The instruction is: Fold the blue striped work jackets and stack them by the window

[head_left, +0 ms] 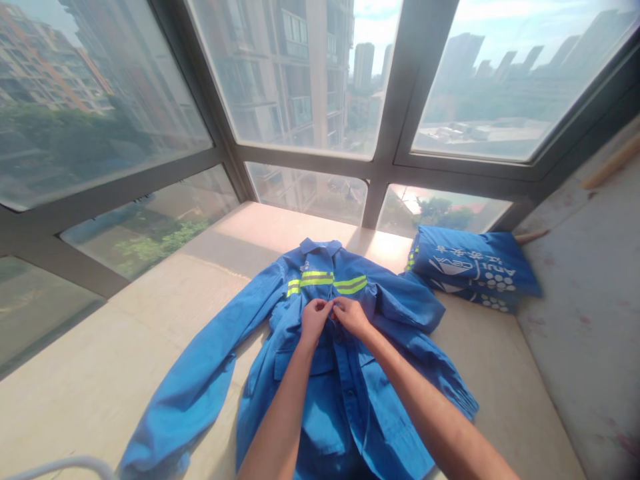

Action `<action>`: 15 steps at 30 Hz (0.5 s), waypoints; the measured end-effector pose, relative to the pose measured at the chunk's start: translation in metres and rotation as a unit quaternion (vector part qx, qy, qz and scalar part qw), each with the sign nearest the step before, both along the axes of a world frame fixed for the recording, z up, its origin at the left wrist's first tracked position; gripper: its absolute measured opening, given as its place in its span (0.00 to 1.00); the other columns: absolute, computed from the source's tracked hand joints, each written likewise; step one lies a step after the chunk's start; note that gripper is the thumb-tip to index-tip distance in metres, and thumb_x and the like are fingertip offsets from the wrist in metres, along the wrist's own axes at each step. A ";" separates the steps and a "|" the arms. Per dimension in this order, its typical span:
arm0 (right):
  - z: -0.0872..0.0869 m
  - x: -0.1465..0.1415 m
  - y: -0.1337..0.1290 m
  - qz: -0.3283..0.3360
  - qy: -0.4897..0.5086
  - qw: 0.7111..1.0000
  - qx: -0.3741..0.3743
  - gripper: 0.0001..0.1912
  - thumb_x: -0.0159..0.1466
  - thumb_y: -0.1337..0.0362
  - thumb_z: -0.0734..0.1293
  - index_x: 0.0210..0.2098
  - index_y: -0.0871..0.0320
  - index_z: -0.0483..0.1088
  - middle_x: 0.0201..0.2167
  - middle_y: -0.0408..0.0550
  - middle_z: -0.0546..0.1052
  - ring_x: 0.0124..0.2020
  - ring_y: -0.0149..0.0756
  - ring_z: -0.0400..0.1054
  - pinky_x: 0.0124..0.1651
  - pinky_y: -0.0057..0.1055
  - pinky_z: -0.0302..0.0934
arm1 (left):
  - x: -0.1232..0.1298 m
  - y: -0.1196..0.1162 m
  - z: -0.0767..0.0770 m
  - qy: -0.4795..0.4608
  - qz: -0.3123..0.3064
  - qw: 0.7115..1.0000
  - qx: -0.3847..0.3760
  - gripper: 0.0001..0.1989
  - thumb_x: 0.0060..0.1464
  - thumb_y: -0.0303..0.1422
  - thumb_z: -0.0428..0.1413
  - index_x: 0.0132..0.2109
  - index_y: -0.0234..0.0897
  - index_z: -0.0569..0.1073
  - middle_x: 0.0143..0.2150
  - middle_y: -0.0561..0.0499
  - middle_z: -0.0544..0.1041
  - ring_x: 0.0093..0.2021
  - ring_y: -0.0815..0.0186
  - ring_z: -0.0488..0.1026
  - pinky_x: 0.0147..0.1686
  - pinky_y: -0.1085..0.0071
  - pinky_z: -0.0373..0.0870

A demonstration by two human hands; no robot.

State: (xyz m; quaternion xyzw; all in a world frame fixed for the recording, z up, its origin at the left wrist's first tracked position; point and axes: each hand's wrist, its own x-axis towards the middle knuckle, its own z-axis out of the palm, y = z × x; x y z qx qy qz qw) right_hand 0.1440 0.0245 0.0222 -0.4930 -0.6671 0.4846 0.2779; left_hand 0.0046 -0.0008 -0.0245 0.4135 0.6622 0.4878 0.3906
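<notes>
A blue work jacket [315,387] with yellow-and-grey reflective strips lies face up, its collar toward the window. Its left-side sleeve stretches out toward the near left, while the other sleeve is bent on the right. My left hand [316,315] pinches the front edge of the jacket just below the reflective strip. Right beside it, my right hand [349,313] grips the opposite front edge, the fingertips of both hands almost meeting. Whatever small part sits between the fingertips is hidden. Lower down, the front placket shows buttons.
Folded blue garments [465,263] with white printing are stacked at the right, by the patterned wall [595,320]. Large framed windows [310,80] border the pale ledge [125,353]. A light-coloured tube [70,461] curves in at the lower left.
</notes>
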 end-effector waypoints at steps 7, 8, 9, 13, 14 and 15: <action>-0.011 -0.006 -0.002 -0.020 -0.025 0.999 -0.016 0.15 0.63 0.71 0.60 0.44 0.60 0.76 0.25 0.44 0.81 0.24 0.32 0.74 0.29 0.23 0.65 | 0.002 0.001 -0.001 0.001 0.039 0.999 -0.006 0.10 0.58 0.37 0.61 0.35 0.34 0.76 0.32 0.51 0.77 0.35 0.65 0.75 0.39 0.68 0.73; -0.012 -0.006 -0.002 -0.022 -0.031 0.999 -0.013 0.15 0.64 0.70 0.60 0.44 0.60 0.76 0.25 0.44 0.81 0.24 0.32 0.74 0.29 0.23 0.65 | 0.004 0.000 -0.002 -0.003 0.050 0.999 -0.003 0.10 0.56 0.37 0.61 0.34 0.34 0.76 0.30 0.51 0.77 0.34 0.65 0.75 0.38 0.69 0.72; -0.013 -0.005 -0.002 -0.022 -0.037 0.999 -0.009 0.14 0.64 0.70 0.60 0.44 0.60 0.76 0.26 0.44 0.81 0.25 0.32 0.75 0.30 0.23 0.66 | 0.005 0.000 -0.003 -0.007 0.060 0.998 0.000 0.09 0.55 0.37 0.60 0.33 0.35 0.76 0.29 0.51 0.77 0.33 0.65 0.75 0.36 0.70 0.71; -0.010 -0.002 -0.001 -0.016 -0.077 0.997 0.018 0.11 0.66 0.66 0.63 0.43 0.58 0.77 0.26 0.44 0.81 0.27 0.34 0.76 0.35 0.25 0.65 | 0.009 -0.003 -0.004 -0.019 0.082 0.996 0.008 0.09 0.53 0.37 0.59 0.33 0.35 0.76 0.29 0.50 0.78 0.32 0.65 0.75 0.33 0.71 0.70; -0.009 -0.002 -0.001 -0.014 -0.091 0.995 0.028 0.10 0.66 0.65 0.64 0.43 0.57 0.77 0.27 0.44 0.81 0.29 0.35 0.76 0.37 0.25 0.65 | 0.009 -0.004 -0.004 -0.019 0.084 0.996 0.009 0.08 0.53 0.37 0.60 0.33 0.35 0.75 0.29 0.50 0.78 0.32 0.65 0.75 0.33 0.71 0.70; -0.007 -0.001 -0.001 -0.013 -0.105 0.994 0.038 0.09 0.66 0.64 0.65 0.43 0.56 0.77 0.27 0.44 0.81 0.32 0.36 0.77 0.38 0.26 0.64 | 0.010 -0.004 -0.004 -0.018 0.083 0.996 0.010 0.08 0.53 0.36 0.60 0.33 0.35 0.75 0.29 0.50 0.77 0.32 0.66 0.75 0.34 0.71 0.70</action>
